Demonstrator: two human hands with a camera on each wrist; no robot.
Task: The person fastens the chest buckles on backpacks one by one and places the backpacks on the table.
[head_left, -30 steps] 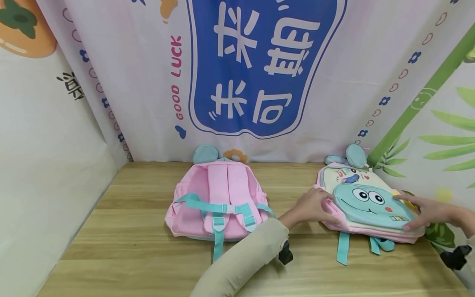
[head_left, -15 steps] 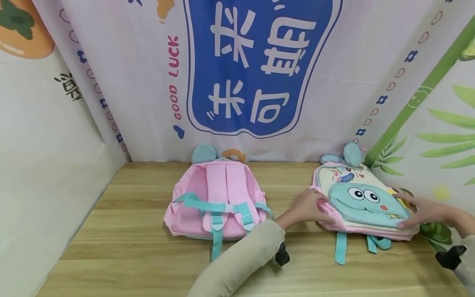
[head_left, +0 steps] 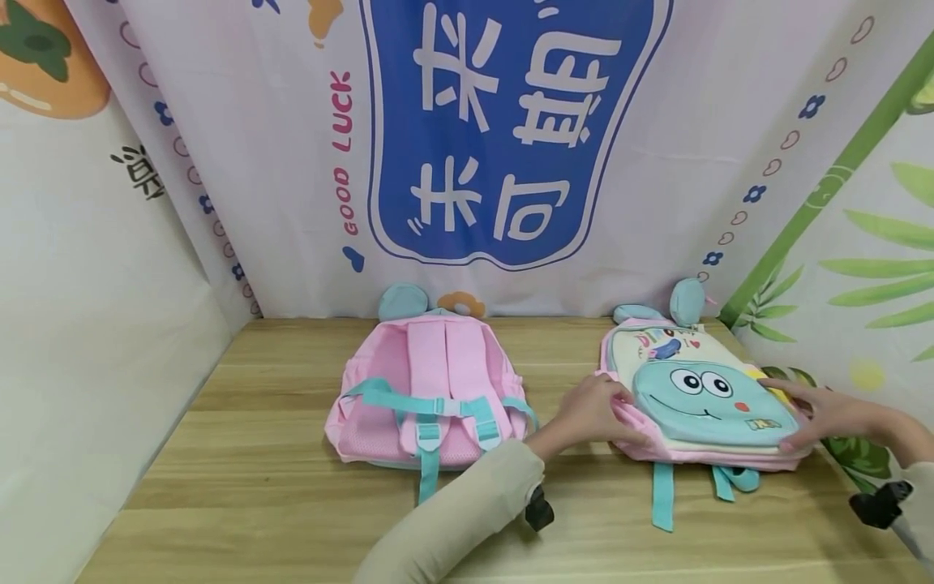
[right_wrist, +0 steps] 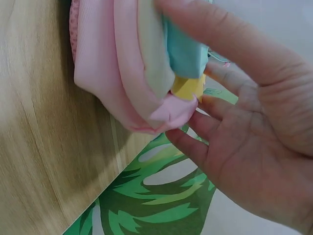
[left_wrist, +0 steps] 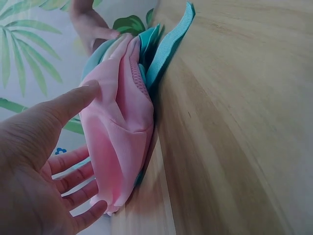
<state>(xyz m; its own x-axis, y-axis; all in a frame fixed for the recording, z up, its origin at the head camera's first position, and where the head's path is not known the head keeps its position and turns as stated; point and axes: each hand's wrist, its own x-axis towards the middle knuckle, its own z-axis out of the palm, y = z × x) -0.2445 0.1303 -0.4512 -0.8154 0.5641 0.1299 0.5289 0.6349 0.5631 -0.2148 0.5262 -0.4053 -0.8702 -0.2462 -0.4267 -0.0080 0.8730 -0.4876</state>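
A backpack (head_left: pixel 704 418) with a turquoise smiling-face pocket lies front side up at the right of the wooden table. My left hand (head_left: pixel 591 414) touches its pink left side, fingers spread and mostly straight, as the left wrist view shows on the pink fabric (left_wrist: pixel 117 103). At the opposite side is my right hand (head_left: pixel 835 418), its thumb by the front pocket and its fingertips against the pink lower corner (right_wrist: pixel 166 115). Neither hand is wrapped round the bag. Left of it a second pink backpack (head_left: pixel 426 357) lies with its shoulder straps up.
The wooden table (head_left: pixel 241 487) ends at a printed cloth (head_left: pixel 292 162) behind and a leaf-patterned cloth (head_left: pixel 876 324) at the right. A turquoise strap (head_left: pixel 662 495) hangs out from the right backpack's lower edge onto the table.
The smiling-face backpack has slid left, away from the right-hand cloth, with both hands moving along beside it. The strapped-side-up backpack has stayed in place.
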